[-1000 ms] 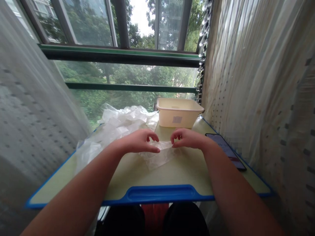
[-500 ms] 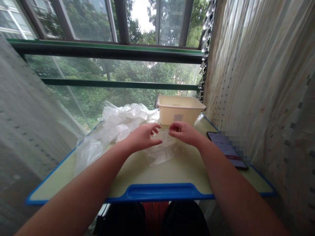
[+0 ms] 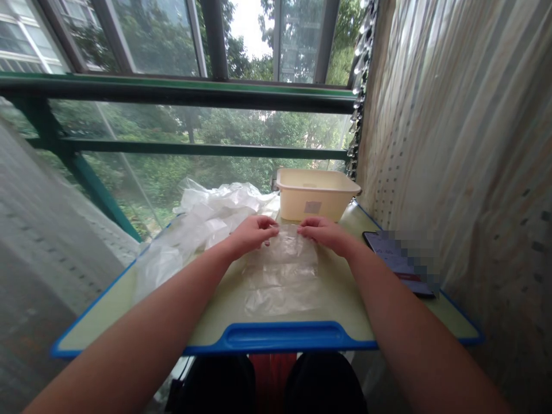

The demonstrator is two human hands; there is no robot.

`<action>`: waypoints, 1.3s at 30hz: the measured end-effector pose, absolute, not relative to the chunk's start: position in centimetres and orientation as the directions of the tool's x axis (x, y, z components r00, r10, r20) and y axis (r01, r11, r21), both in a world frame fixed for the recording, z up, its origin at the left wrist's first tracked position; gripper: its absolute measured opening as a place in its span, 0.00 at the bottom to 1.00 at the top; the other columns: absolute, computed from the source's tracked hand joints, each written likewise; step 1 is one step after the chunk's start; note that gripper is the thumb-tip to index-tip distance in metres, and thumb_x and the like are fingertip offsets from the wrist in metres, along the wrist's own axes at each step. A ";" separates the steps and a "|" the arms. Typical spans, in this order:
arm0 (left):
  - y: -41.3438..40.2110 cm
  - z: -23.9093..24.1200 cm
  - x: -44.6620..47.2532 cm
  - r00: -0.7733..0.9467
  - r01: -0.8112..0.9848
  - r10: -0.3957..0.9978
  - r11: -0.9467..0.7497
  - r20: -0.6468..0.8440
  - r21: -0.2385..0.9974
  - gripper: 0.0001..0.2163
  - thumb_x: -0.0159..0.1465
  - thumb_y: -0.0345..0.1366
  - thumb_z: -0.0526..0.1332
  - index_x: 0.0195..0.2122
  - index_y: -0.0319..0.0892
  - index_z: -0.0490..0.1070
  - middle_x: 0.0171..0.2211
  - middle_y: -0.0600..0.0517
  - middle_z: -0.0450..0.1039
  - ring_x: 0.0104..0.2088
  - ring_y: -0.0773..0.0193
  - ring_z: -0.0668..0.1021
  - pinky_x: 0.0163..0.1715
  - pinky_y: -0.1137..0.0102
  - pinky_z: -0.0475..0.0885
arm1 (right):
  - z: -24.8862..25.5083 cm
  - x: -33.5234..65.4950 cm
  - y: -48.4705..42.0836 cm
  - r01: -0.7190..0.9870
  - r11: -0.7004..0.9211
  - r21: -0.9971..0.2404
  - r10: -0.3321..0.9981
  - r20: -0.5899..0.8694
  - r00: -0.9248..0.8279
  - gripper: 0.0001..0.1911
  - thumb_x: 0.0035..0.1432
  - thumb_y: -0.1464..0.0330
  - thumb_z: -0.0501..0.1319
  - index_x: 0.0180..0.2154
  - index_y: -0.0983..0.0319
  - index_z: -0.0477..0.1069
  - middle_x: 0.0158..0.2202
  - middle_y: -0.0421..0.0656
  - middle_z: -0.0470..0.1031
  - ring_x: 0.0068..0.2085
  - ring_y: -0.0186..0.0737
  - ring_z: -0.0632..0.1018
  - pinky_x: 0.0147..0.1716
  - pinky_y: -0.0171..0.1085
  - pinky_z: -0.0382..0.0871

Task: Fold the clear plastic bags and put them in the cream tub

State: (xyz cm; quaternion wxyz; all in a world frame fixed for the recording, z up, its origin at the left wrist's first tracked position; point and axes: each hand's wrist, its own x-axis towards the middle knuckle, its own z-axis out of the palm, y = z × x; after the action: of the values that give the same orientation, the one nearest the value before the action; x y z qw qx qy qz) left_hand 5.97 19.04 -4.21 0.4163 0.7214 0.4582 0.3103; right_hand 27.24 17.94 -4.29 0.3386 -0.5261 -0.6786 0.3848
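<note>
A clear plastic bag (image 3: 282,276) hangs and lies spread over the middle of the table, creased across its width. My left hand (image 3: 253,234) pinches its far left corner between thumb and fingers. At the far right corner, my right hand (image 3: 321,233) grips the bag in the same way. The bag's far edge stretches between both hands, just in front of a cream plastic tub (image 3: 332,201). To the left of my left hand lies a heap of crumpled clear plastic bags (image 3: 215,210).
The pale table (image 3: 340,299) has a blue rim and a blue pen groove (image 3: 282,334) at its near edge. A phone (image 3: 394,259) lies on the right side. Beyond the table are a green railing (image 3: 207,146) and windows; a curtain (image 3: 452,126) hangs at right.
My left hand has closed on the bag's left corner, having been open beside it. The bag has gone from bunched to spread flat toward me. My right hand keeps its hold.
</note>
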 end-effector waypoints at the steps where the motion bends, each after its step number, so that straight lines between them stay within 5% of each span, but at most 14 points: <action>1: 19.2 -4.5 6.0 0.363 0.441 0.929 -0.238 0.070 0.866 0.16 0.53 0.44 0.59 0.40 0.40 0.70 0.28 0.51 0.72 0.23 0.67 0.73 0.18 0.74 0.65 | -4.5 27.3 18.1 0.512 0.142 -0.847 0.982 0.053 -0.184 0.11 0.47 0.62 0.60 0.28 0.64 0.71 0.23 0.38 0.68 0.25 0.31 0.66 0.25 0.32 0.57; 8: 19.1 -5.4 5.9 0.376 0.713 0.827 -0.546 0.417 0.439 0.12 0.56 0.42 0.56 0.37 0.41 0.71 0.35 0.49 0.74 0.31 0.62 0.74 0.33 0.68 0.68 | -5.2 27.8 18.8 0.748 0.218 -0.627 0.976 0.163 -0.148 0.15 0.47 0.65 0.61 0.39 0.62 0.73 0.38 0.44 0.73 0.32 0.35 0.71 0.33 0.34 0.63; 13: 17.9 -5.1 6.4 0.529 0.708 0.721 -0.666 0.447 0.236 0.11 0.56 0.42 0.56 0.34 0.43 0.72 0.33 0.50 0.72 0.34 0.61 0.73 0.33 0.69 0.67 | -5.4 27.6 18.6 0.759 0.372 -0.534 0.928 0.221 -0.299 0.13 0.47 0.63 0.62 0.36 0.58 0.76 0.37 0.43 0.72 0.31 0.34 0.70 0.32 0.33 0.63; 18: 17.3 -5.6 7.4 0.613 0.676 0.687 -0.712 0.391 0.191 0.13 0.55 0.47 0.57 0.34 0.45 0.73 0.33 0.51 0.72 0.35 0.61 0.72 0.34 0.69 0.66 | -6.0 27.3 18.8 0.777 0.387 -0.497 0.922 0.184 -0.342 0.08 0.46 0.65 0.61 0.29 0.60 0.77 0.30 0.41 0.73 0.29 0.34 0.70 0.30 0.32 0.62; 23: 17.1 -6.0 8.4 0.637 0.689 0.675 -0.715 0.374 0.119 0.15 0.56 0.50 0.56 0.34 0.46 0.74 0.32 0.51 0.73 0.35 0.60 0.73 0.34 0.69 0.66 | -6.3 27.2 19.1 0.783 0.361 -0.507 0.932 0.170 -0.320 0.11 0.45 0.66 0.61 0.33 0.60 0.76 0.31 0.40 0.74 0.28 0.34 0.70 0.28 0.31 0.62; 29: 17.9 -5.9 8.5 0.713 0.638 0.618 -0.768 0.332 0.059 0.12 0.60 0.43 0.54 0.35 0.47 0.75 0.32 0.51 0.74 0.33 0.62 0.74 0.32 0.71 0.65 | -6.0 27.1 18.9 0.778 0.365 -0.512 0.930 0.158 -0.332 0.08 0.46 0.68 0.59 0.29 0.61 0.76 0.29 0.41 0.75 0.28 0.33 0.70 0.28 0.31 0.62; 39: 18.6 -6.0 8.4 0.630 0.630 0.670 -0.736 0.392 0.247 0.11 0.60 0.39 0.53 0.31 0.44 0.75 0.29 0.51 0.74 0.28 0.65 0.73 0.30 0.72 0.65 | -4.0 28.7 18.3 0.628 0.238 -0.741 0.969 0.139 -0.204 0.12 0.47 0.63 0.60 0.32 0.63 0.75 0.29 0.41 0.74 0.29 0.34 0.71 0.29 0.33 0.62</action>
State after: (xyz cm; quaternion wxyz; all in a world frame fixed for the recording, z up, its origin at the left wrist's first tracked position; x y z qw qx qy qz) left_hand 8.38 18.59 -5.98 0.0430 0.9017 0.3604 0.2347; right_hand 28.65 18.30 -3.99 0.3072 -0.5511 -0.7245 0.2776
